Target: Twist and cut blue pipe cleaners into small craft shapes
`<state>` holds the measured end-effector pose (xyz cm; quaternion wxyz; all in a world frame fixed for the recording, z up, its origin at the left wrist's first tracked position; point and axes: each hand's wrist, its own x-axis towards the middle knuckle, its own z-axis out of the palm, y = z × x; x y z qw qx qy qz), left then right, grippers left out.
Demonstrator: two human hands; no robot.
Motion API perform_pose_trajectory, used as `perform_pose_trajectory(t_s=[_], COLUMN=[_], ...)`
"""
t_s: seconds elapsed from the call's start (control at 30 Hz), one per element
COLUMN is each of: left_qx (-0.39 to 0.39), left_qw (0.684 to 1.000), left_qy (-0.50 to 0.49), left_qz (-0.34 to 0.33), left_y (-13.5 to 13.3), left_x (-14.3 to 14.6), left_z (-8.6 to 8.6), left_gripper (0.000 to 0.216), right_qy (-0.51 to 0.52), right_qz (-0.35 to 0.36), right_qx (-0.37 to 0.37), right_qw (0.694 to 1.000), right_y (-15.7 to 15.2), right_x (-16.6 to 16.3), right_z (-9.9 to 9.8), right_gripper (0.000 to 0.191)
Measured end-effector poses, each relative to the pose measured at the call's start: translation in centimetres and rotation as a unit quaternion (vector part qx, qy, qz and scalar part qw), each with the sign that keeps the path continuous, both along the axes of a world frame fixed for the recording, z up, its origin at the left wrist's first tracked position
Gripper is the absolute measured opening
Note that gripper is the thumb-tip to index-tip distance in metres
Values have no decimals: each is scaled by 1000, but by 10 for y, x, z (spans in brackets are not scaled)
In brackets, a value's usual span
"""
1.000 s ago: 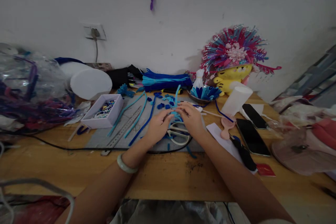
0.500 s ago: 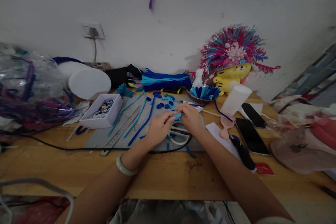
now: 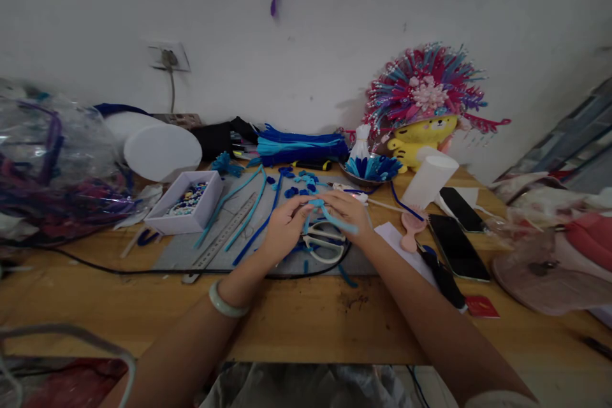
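Observation:
Between my two hands is a light blue pipe cleaner (image 3: 338, 222), bent at the fingertips, with one end trailing over my right palm side and a short piece hanging down. My left hand (image 3: 284, 226) pinches it from the left. The fingers of my right hand (image 3: 352, 211) are closed on it from the right. Just below the hands lie scissors with white handles (image 3: 326, 252) on a grey mat (image 3: 174, 258). Small curled blue pieces (image 3: 301, 188) lie beyond my fingertips. Longer blue pipe cleaners (image 3: 261, 239) stretch out left of my left hand.
A metal ruler (image 3: 224, 236) and a white box of beads (image 3: 179, 220) are on the left. Behind stands a bundle of blue pipe cleaners (image 3: 301, 145), beside a bowl (image 3: 356, 180). Right are a pink hairbrush (image 3: 411, 229) and phones (image 3: 456, 248). A black cable (image 3: 119, 271) crosses the table.
The light blue pipe cleaner now shows a long end lying across toward my right wrist and a piece hanging down. Both hands have shifted slightly, staying close together.

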<state>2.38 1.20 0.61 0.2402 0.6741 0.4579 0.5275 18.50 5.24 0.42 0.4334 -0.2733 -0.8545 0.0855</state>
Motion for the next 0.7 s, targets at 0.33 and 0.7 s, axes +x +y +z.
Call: perform_pose_trajectory(t_s=[0.33,0.7], left_qx=[71,81], left_qw=[987,975], left_qy=[146,205], left_qz=[14,33], left_y=[2,4], left_x=[-6,-7], left_z=[-5,-8], left_gripper=[27,29], right_qy=[109,158], right_qz=[-32,-92], right_qx=[-149,-184], right_qw=[982,966], right_y=[-6,-4], right_x=[-12,-14], right_z=[2,5], right_gripper=[31,10])
